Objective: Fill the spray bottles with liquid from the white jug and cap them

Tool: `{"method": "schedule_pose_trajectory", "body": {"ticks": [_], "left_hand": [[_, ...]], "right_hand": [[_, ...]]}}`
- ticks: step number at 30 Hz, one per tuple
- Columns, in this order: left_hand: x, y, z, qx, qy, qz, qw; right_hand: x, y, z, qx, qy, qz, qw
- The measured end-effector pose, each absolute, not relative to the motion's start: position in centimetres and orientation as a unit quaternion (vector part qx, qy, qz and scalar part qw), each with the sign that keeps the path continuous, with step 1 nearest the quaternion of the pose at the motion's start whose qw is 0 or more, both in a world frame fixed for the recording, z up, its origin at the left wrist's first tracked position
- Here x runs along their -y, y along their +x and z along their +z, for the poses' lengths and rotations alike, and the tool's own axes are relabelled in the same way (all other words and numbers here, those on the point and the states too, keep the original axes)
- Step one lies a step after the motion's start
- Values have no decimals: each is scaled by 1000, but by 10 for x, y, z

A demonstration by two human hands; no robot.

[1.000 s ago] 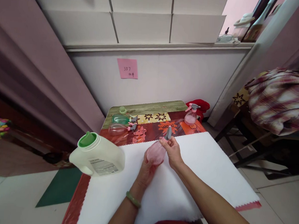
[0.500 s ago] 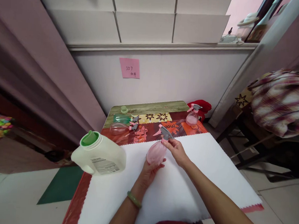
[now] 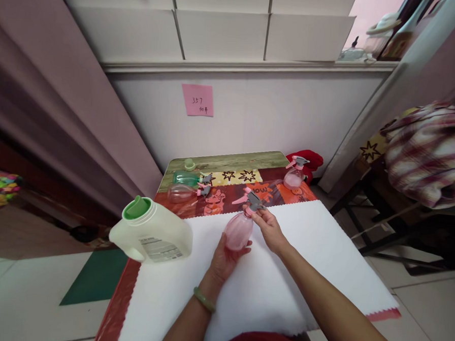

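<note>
While the pink spray bottle is cupped from below by the left hand, its gray-and-pink spray head is pinched between the thumb and fingers of the right hand. The bottle is held slightly tilted above the white cloth, with pinkish liquid visible inside. A green bracelet is worn on the left wrist. To the left, a large pale jug with a green opening is stood near the cloth's edge. Beyond the cloth, a green spray bottle and a clear pink one are laid side by side on the table, near a small green cap. At the far right corner, another spray bottle is stood upright, partly filled with pink liquid.
</note>
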State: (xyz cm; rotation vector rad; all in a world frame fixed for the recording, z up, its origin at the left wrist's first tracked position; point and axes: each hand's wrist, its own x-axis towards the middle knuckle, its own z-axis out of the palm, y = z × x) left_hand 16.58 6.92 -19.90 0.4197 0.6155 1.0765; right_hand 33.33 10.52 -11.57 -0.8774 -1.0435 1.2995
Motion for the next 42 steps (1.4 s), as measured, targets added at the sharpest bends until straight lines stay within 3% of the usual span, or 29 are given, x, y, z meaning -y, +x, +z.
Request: {"method": "schedule_pose_trajectory", "body": {"ticks": [11,24,42], "left_hand": [[-69,170,-201,-299,224,525,765],[-68,180,-204,-330,248,563,716],[-66,177,-193,-261,256,547,753]], "right_hand": [[-105,337,-119,458,-390,557,573],[-105,314,-131,320,-419,537,658],[-102,310,-136,290,-419,539,671]]}}
